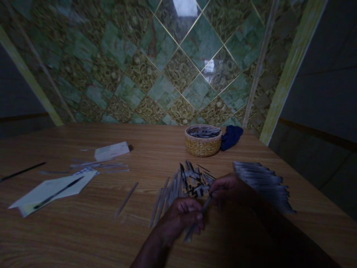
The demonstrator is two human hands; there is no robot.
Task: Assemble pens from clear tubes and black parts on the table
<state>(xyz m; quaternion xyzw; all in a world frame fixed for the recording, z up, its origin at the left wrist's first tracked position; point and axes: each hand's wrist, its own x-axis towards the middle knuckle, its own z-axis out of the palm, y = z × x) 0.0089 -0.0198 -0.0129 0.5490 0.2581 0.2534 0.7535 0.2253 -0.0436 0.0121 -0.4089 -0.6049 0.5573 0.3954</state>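
A slim grey pen (pixel 206 204) slants between my two hands. My left hand (pixel 182 216) is closed around its middle, and the lower end sticks out below the fingers. At the upper end the fingertips of my right hand (pixel 227 188) are pinched on it; any small part there is hidden. Just beyond my hands lies a loose pile of black pen caps (pixel 198 190) and short black pieces. Several pale pen barrels (pixel 167 197) lie side by side left of the pile. To the right of my right hand is a row of dark-tipped pens (pixel 260 182).
A woven basket (pixel 203 147) filled with pen-like sticks stands at the back beside a dark blue cloth (pixel 232 137). Leftward lie a single barrel (pixel 126 199), a white box (pixel 111 151), thin clear strips (pixel 115 167) and folded paper (pixel 67 183) with a dark pen on it. A tiled wall (pixel 167 74) rises behind.
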